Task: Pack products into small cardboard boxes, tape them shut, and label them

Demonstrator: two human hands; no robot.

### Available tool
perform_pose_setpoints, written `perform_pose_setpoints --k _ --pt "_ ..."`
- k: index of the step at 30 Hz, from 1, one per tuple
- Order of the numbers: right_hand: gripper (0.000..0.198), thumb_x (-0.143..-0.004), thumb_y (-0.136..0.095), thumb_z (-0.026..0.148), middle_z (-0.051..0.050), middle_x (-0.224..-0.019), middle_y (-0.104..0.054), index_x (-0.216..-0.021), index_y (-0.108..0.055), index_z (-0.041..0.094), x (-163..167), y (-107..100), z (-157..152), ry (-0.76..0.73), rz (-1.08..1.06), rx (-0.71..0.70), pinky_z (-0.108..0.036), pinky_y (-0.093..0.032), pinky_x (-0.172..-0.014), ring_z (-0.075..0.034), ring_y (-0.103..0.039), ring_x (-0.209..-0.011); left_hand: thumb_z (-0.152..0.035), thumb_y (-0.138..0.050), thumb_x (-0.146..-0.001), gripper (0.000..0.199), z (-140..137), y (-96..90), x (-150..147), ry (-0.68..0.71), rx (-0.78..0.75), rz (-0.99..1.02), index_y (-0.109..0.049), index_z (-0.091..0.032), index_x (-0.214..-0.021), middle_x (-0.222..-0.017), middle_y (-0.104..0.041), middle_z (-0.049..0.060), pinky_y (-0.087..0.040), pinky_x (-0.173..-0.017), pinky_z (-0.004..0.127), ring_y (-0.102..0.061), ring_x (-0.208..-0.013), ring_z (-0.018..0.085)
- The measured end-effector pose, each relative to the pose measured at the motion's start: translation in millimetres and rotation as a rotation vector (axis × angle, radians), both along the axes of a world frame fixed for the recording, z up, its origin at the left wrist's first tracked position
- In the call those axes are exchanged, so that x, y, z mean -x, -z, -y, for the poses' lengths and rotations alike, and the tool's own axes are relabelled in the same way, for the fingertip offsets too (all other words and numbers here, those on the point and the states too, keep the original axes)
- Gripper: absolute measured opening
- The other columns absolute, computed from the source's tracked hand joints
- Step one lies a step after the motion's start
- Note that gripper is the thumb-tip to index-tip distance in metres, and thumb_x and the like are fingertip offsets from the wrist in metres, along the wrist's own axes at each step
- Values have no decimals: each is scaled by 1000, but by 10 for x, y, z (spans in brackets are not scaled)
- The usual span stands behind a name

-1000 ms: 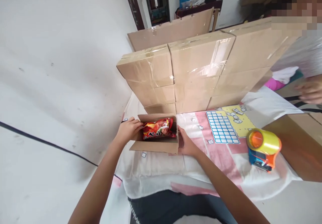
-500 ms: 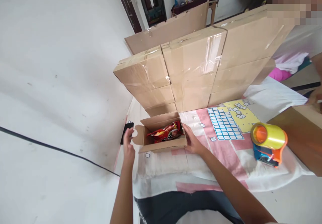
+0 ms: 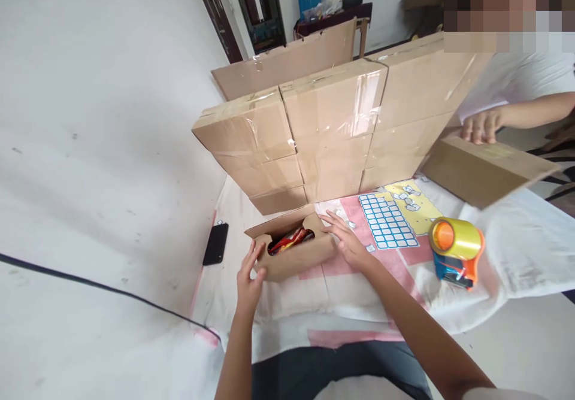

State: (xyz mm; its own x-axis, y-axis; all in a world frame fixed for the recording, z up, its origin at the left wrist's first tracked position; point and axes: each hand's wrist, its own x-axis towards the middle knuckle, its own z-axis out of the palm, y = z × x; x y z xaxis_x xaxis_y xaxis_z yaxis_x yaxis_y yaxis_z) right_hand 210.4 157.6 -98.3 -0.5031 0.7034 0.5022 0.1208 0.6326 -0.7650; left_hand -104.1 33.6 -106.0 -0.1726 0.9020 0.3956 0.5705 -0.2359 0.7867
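A small cardboard box [image 3: 299, 260] lies in front of me, with its end flaps folded inward and its far long flap raised. Through the gap a red packet [image 3: 290, 241] shows inside. My left hand [image 3: 250, 274] rests against the box's left end, fingers apart, the thumb by its near edge. On the right end my right hand [image 3: 345, 239] touches the folded flap with spread, outstretched fingers. Neither hand is wrapped around anything.
Taped cartons [image 3: 332, 124] stand like a wall behind the box. A tape dispenser [image 3: 456, 247] and a sheet of white labels [image 3: 389, 220] lie to the right. A black phone [image 3: 215, 244] is at left. Another person's hand [image 3: 483, 126] rests on a carton [image 3: 476, 169].
The box's end flaps have folded in over the red packet. My left hand has moved right onto the box. At right, the other person's carton has shifted back behind the tape dispenser.
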Motion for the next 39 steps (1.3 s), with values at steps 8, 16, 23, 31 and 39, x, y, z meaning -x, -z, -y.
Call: perform_pose_setpoints --k 8,16,23,31,39 --pt "69 -94 -61 50 -12 -157 -38 -152 -28 29 239 -165 -19 82 -213 249 -53 -31 -122 -30 -35 -149 -40 -44 -101 74 -135 -68 -279 -150 35 81 -1 -36 -161 -172 -7 9 -47 -112 42 -34 -151 27" --pt "32 -93 -59 36 -12 -129 -66 -124 -59 27 207 -111 56 128 -109 -56 -59 -34 -116 -33 -57 -129 -25 -50 -97 54 -46 -401 -337 -122 -31 -338 -44 -34 -151 -160 -43 7 -18 -125 58 -30 -152 28" --pt "45 -92 -62 36 -13 -146 -56 -136 -55 27 157 -29 202 187 -8 -66 -58 -39 -113 -35 -47 -140 -33 -48 -100 54 -95 -523 -794 79 18 -773 -39 -32 -153 -154 -50 6 -25 -121 54 -44 -145 28" --pt "38 -91 -62 30 -12 -127 -63 -129 -57 26 -1088 -179 599 865 27 -229 -59 -42 -110 -35 -56 -126 -42 -54 -97 70 -108 -376 -754 73 -26 -857 -24 -35 -160 -154 -50 4 -28 -118 52 -49 -141 30" --pt "95 -74 -63 58 -22 -130 -59 -151 -31 12 -2385 202 762 1344 196 362 -55 -53 -93 -39 -65 -113 -44 -54 -93 75 -344 -66 -500 62 -335 -982 -18 -43 -159 -143 -61 -1 -51 -96 48 -63 -125 30"
